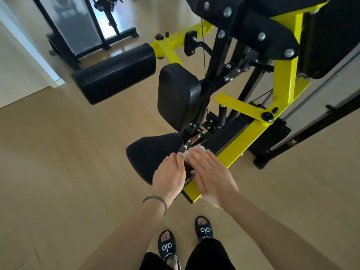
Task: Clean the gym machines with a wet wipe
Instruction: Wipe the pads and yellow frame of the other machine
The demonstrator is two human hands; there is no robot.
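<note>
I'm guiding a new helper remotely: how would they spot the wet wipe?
Find the yellow machine frame by the black seat pad. Where it meets the seat, the right hand presses flat on the wet wipe, the only crumpled white thing there.

"alo" on both black slides (168, 245)

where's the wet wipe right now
In the head view, the wet wipe sits under the right hand's fingertips on the yellow frame, beside the black seat pad.
</note>
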